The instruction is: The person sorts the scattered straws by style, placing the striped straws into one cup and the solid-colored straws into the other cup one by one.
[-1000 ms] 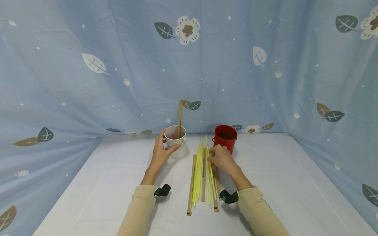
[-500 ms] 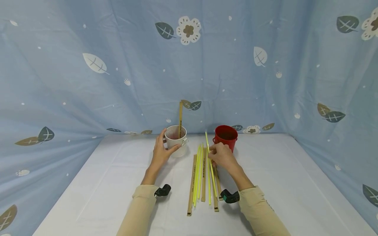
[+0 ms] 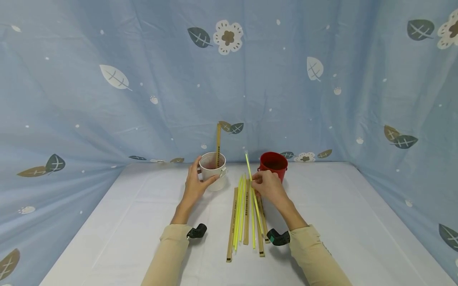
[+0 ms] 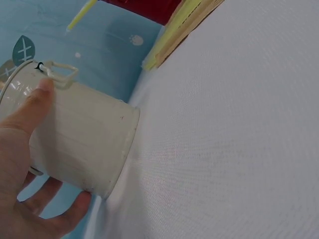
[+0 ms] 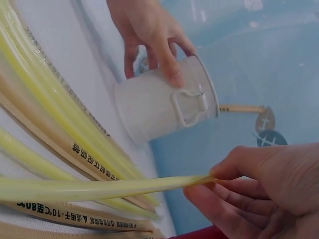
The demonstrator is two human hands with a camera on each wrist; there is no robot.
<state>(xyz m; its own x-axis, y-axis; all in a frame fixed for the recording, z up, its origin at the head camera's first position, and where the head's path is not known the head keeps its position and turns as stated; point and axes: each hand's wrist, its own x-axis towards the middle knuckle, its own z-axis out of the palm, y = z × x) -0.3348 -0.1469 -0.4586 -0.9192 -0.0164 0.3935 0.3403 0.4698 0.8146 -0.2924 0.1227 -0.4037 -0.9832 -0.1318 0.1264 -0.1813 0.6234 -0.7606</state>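
Observation:
My left hand [image 3: 195,184] grips the white metal bucket [image 4: 84,134] from its left, thumb on the near side by the handle lug and fingers behind. The bucket stands on the white tabletop with a brown paper-wrapped straw [image 3: 218,139] upright in it. My right hand [image 3: 270,186] pinches a yellow straw [image 5: 99,189] in a clear wrapper between thumb and fingertips. Its far end is raised above the tabletop, while its near end hangs low over the other straws. Below it lie several yellow straws [image 3: 237,214] and brown paper-wrapped straws [image 3: 230,238], roughly side by side.
A red bucket [image 3: 273,162] stands at the back right, partly hidden behind my right hand. Behind the white table [image 3: 118,238] hangs a blue curtain [image 3: 171,79] with leaf and flower prints.
My right hand has lifted the yellow straw, its far end moving up and slightly left. My left hand has stayed on the white bucket.

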